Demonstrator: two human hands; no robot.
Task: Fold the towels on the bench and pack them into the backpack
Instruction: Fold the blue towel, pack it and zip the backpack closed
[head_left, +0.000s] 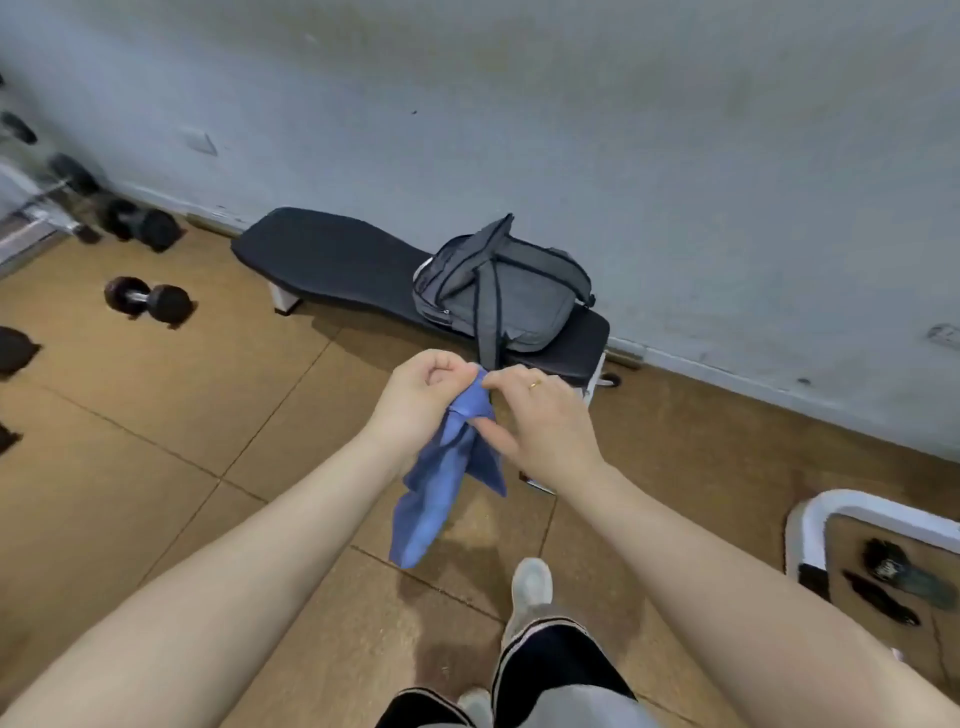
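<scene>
Two bare forearms reach forward over a tan floor (156, 415). Left hand (421, 410) and right hand (545, 431) both pinch the top of a blue towel (441, 483) in curled fingers, holding it in the air; its lower part hangs crumpled. Beyond, a grey backpack (509, 296) lies on the black surface (322, 260) by the wall.

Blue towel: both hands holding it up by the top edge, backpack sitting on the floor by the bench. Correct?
Not quite. The head view shows the backpack lying on the bench, not the floor. The rest holds: left hand and right hand both pinch the blue towel at its top.
</scene>
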